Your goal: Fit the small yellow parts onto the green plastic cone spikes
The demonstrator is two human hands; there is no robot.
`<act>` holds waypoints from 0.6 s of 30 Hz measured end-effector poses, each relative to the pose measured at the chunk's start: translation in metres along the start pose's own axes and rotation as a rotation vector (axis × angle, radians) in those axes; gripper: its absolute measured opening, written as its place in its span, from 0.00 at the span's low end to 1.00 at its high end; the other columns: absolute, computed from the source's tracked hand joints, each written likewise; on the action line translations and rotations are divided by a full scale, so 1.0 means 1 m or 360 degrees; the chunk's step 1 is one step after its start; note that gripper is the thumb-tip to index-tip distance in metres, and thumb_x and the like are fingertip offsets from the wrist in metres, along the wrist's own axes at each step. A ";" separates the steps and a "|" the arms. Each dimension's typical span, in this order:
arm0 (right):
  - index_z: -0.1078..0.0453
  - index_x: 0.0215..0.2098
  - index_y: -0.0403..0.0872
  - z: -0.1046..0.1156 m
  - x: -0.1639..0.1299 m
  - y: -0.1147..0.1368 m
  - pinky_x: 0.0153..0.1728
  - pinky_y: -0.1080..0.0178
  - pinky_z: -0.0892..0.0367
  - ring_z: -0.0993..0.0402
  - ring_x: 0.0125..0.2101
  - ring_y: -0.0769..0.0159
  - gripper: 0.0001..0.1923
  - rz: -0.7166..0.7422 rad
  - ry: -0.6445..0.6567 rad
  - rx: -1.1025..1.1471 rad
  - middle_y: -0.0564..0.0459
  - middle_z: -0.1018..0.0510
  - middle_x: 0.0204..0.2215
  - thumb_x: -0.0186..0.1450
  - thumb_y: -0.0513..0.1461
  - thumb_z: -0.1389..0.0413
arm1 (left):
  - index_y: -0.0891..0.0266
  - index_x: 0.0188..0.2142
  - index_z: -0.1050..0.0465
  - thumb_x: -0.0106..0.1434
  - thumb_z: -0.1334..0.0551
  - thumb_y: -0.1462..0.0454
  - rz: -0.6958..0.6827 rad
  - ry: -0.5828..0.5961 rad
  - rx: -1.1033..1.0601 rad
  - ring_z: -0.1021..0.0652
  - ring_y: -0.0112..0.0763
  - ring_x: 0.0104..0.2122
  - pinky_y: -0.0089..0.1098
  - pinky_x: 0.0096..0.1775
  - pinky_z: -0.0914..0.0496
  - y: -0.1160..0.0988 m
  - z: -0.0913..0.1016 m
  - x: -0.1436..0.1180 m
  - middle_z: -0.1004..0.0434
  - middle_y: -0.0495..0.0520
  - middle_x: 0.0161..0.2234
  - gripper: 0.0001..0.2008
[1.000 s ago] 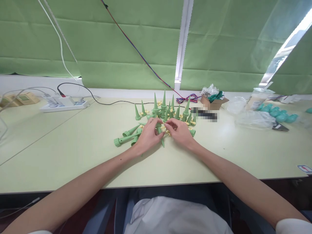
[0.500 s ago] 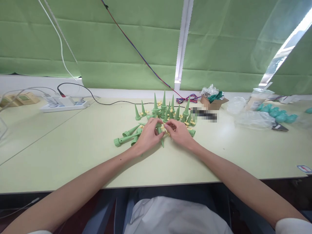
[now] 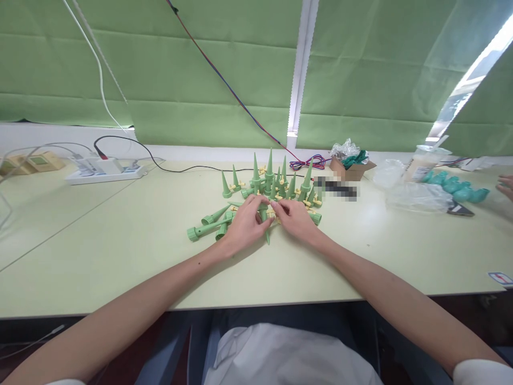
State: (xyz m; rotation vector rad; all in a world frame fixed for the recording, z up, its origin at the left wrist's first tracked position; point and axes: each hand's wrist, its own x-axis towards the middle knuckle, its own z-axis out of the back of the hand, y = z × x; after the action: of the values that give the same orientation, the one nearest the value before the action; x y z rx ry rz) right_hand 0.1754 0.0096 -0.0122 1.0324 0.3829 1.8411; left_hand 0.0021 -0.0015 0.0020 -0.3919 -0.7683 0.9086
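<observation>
Holding one green spike [image 3: 264, 223] between both hands, you work at the middle of the pale table [image 3: 120, 251].

- Left hand [image 3: 244, 224]: fingers curled round the spike's upper part, thumb closed against it; the pointed tip sticks out below the hand, toward you, and rests on or just above the table.
- Right hand [image 3: 295, 219]: fingertips pinched at a small yellow fitting [image 3: 272, 215] on the spike's upper end, touching the left hand's fingertips.
- Held spike: tilted, tip toward you, just in front of the group of spikes.
- Standing spikes [image 3: 269, 179]: a cluster of green cones set upright, points up, right behind your hands, with small yellow pieces among their bases.
- Lying spikes [image 3: 208, 224]: several green cones on their sides, just left of your left hand.
- Power strip [image 3: 105, 172]: far left of the table, with black and white cables plugged in.
- Cardboard box [image 3: 352, 168]: behind and right of the cluster, holding crumpled plastic.
- Teal parts [image 3: 457, 187]: far right, beside a clear plastic bag [image 3: 417, 197].
- Another person's hand [image 3: 505, 186]: at the right edge, well apart from yours.
</observation>
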 end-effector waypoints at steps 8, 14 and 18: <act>0.39 0.22 0.47 0.002 0.000 0.003 0.27 0.63 0.45 0.38 0.22 0.68 0.25 -0.0044 0.0004 0.0013 0.55 0.30 0.20 0.71 0.53 0.55 | 0.58 0.46 0.34 0.62 0.39 0.63 -0.0005 -0.0047 0.0020 0.28 0.24 0.24 0.35 0.33 0.28 0.001 0.001 0.002 0.30 0.53 0.48 0.12; 0.30 0.37 0.47 0.002 -0.002 0.007 0.31 0.63 0.37 0.32 0.24 0.68 0.09 -0.0005 0.0033 0.0184 0.52 0.21 0.33 0.67 0.44 0.46 | 0.58 0.45 0.34 0.62 0.39 0.61 0.0028 -0.0093 0.0030 0.27 0.25 0.24 0.35 0.33 0.29 0.004 0.001 0.003 0.30 0.54 0.49 0.12; 0.30 0.33 0.47 0.002 -0.001 0.005 0.31 0.63 0.37 0.31 0.25 0.68 0.07 0.0008 0.0053 0.0152 0.54 0.22 0.30 0.66 0.42 0.46 | 0.58 0.45 0.34 0.62 0.39 0.61 0.0035 -0.0056 0.0009 0.28 0.25 0.24 0.34 0.32 0.29 0.004 0.000 0.003 0.30 0.54 0.49 0.12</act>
State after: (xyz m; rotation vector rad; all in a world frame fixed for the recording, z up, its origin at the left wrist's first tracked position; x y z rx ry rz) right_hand 0.1742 0.0055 -0.0081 1.0690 0.4926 1.8614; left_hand 0.0009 0.0035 0.0013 -0.3807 -0.7949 0.9404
